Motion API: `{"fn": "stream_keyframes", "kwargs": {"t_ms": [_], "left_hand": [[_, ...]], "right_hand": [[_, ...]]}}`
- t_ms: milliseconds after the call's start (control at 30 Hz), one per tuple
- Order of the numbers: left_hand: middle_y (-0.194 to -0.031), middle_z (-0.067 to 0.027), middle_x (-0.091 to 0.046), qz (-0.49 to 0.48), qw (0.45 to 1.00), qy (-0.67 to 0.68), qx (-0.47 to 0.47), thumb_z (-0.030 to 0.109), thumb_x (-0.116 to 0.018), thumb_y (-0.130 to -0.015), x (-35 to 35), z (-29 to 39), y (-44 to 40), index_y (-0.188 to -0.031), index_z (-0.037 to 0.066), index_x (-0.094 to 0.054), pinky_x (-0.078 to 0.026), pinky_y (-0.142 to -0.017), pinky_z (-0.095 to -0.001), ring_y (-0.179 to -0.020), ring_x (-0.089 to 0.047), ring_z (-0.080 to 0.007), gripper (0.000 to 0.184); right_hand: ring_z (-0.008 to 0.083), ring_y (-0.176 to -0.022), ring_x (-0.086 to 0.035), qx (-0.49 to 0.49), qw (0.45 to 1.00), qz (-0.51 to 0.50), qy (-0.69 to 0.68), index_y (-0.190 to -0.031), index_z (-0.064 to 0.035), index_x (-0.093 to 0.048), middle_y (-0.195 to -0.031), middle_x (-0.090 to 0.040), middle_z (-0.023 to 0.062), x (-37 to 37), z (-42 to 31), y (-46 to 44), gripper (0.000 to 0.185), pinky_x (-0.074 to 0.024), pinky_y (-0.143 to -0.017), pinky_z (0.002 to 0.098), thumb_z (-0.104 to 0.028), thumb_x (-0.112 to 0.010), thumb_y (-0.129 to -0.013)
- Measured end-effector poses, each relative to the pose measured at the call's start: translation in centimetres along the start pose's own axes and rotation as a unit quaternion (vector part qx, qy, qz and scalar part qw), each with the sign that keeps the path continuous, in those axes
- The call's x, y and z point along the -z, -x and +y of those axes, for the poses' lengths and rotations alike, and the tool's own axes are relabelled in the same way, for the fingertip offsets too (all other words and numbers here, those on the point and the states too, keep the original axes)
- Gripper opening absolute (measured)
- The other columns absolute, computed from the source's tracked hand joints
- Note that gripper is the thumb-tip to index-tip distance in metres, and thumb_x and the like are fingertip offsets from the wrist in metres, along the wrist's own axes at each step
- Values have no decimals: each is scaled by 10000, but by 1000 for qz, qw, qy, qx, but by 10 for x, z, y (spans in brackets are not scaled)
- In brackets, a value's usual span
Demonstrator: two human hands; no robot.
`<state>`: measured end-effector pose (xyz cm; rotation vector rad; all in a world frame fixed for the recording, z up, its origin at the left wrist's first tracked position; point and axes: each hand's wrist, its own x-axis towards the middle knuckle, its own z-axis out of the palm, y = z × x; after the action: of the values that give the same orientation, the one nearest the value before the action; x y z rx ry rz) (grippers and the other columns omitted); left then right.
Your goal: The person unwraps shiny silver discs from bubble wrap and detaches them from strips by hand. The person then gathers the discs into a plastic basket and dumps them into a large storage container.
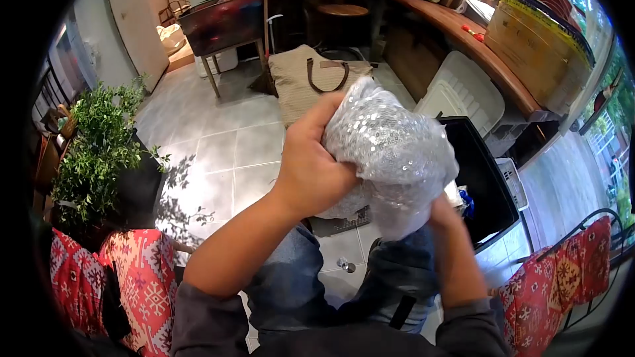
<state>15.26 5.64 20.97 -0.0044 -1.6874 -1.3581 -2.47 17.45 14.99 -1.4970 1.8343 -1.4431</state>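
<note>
A bundle of silvery sequined material (397, 139), partly covered in clear plastic, is held up in front of my lap. My left hand (314, 165) grips its left side, the thumb lying across the lower part. At the lower right my right hand (446, 215) holds the bundle from below, its fingers mostly hidden behind the plastic. Below the bundle, between my knees, a small shiny metal object (346, 265) lies on the tiled floor.
Ahead on the floor lies a beige bag (294, 82) with brown handles. To the right stands a black bin (486, 172) beside a white lid (463, 89). A wooden counter (450, 26) carries a large box (536, 46). A leafy plant (99, 145) is at the left.
</note>
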Motion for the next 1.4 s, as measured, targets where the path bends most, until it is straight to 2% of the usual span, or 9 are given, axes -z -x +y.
{"fn": "stream_keyframes", "kwargs": {"t_ms": [133,267,300,600,667,800,1033,1167,1400], "left_hand": [[-1272,-85,-627,122,975,43,180,-26,-723,-877,-23,-24,5,-1370,-19,-416,-508,-981,-317,-1162,-612,-179,581],[-1501,-159,-494,-61,946,238,212,142,-765,-886,16,-11,15,-1544,-11,-329,-409,-1135,-402,-1398,-472,-250,804],[-1563,-179,-446,-50,997,36,51,206,-706,-936,23,-20,21,-1594,28,-314,-320,-1205,-418,-1452,-414,-280,786],[-1492,-215,-489,229,966,10,120,240,-677,-945,50,-15,29,-1524,23,-422,-341,-1199,-439,-1411,-451,-340,669],[-1470,-221,-503,254,963,-34,82,249,-675,-942,83,11,24,-1510,21,-439,-352,-1193,-441,-1396,-466,-350,656],[-1426,-232,-530,291,938,-191,-15,268,-672,-935,158,79,-8,-1481,16,-475,-373,-1180,-444,-1365,-497,-369,633],[-1350,-252,-577,362,686,-628,-66,301,-667,-924,321,156,-218,-1430,8,-537,-411,-1158,-449,-1310,-551,-403,600],[-1270,-218,-609,415,554,-669,-272,325,-711,-878,269,197,-222,-1385,21,-568,-484,-1085,-477,-1240,-611,-368,608],[-1193,-150,-641,337,754,-510,-241,130,-671,-905,235,141,-148,-1278,11,-623,-550,-826,-313,-1112,-644,-214,395]], "right_hand": [[301,-1170,-631,40,997,-63,36,-1289,-53,-663,-1271,-671,162,-42,9,-17,487,-482,-1024,413,-299,-750,-878],[316,-1213,-612,71,989,-97,87,-1311,-74,-656,-1309,-657,161,-65,21,-37,507,-464,-1061,426,-328,-749,-882],[320,-1223,-607,80,986,-108,100,-1317,-79,-654,-1318,-653,161,-68,22,-39,512,-460,-1070,430,-335,-749,-883],[434,-1286,-563,152,928,-314,130,-1420,-62,-562,-1390,-604,231,-80,-28,-29,591,-420,-1134,421,-357,-716,-930],[336,-1173,-657,162,961,-202,-95,-1480,-20,-493,-1375,-622,232,-67,-49,-17,727,-503,-1031,418,-228,-813,-861],[257,-1053,-687,88,969,-230,-27,-1451,-41,-530,-1301,-669,153,-62,2,-19,635,-556,-933,388,-243,-766,-898],[299,-926,-721,10,981,-192,18,-1237,-51,-700,-1075,-744,158,-93,87,-26,398,-566,-871,407,-247,-747,-894],[295,-966,-702,15,983,-178,43,-1245,-93,-721,-1089,-730,159,-82,97,-29,383,-555,-884,411,-234,-744,-890],[291,-1020,-680,-29,984,-166,56,-1220,-73,-719,-1101,-714,139,-81,122,-37,382,-540,-908,420,-244,-750,-879]]}}
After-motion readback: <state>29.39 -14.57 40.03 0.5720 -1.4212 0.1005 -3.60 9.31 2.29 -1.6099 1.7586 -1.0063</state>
